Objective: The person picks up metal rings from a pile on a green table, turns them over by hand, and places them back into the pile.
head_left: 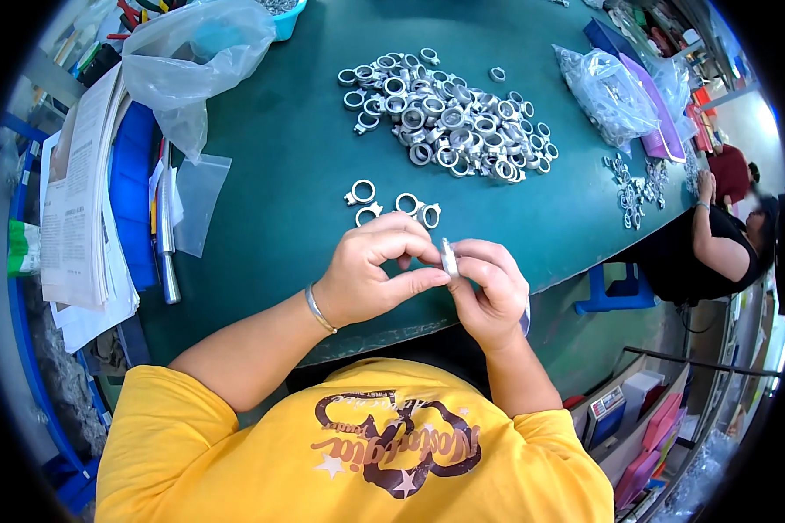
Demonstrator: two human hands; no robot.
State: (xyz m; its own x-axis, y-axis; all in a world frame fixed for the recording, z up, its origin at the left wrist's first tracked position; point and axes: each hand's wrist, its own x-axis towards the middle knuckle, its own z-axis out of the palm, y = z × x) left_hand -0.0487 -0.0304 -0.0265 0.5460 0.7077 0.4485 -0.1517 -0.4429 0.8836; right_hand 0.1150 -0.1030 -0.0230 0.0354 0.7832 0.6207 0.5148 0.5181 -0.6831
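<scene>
You are facing a dark green worktop [270, 131], which is spreading away ahead of you and catching a soft sheen of light. Its near edge is curving through the fisheye view. Beyond that edge, to your right, a dull green floor [558, 340] is showing, and a blue stool [619, 292] is standing just beside the worktop. Lower on the right, a storage rack [650, 449] is holding pink bins and boxes, with a thin dark rail [715, 363] running above it. On your left, a blue frame [77, 488] is bordering the worktop. At far right, bright light is washing over a pale surface [750, 118]; whether it is wall or floor, you cannot tell.
</scene>
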